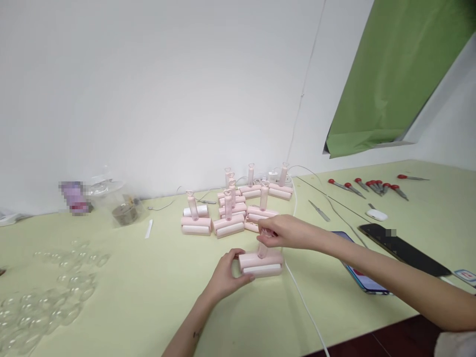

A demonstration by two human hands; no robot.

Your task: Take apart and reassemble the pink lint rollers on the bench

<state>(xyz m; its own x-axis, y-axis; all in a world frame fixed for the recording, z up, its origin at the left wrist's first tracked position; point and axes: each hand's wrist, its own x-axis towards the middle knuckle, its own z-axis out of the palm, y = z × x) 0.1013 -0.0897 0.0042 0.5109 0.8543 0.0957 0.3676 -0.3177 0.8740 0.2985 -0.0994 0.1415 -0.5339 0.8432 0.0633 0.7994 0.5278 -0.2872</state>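
A pink lint roller (261, 263) with a white roll rests on the table in front of me, its handle upright. My left hand (227, 275) grips the left end of its body, thumb along the front and fingers behind. Around the top of the handle, my right hand (275, 232) is closed, hiding the handle's upper end. Just behind, several similar pink lint rollers stand in a cluster with handles up, among them one lint roller (196, 225) at the left and another lint roller (229, 225) beside it.
Several red-handled tools (375, 186) lie at the back right. Nearer are a black phone (405, 250), a second phone (366, 277) under my right forearm, and a white earbud case (377, 214). Bubble wrap (48, 297) covers the left side. A white cable (303, 292) runs past the roller.
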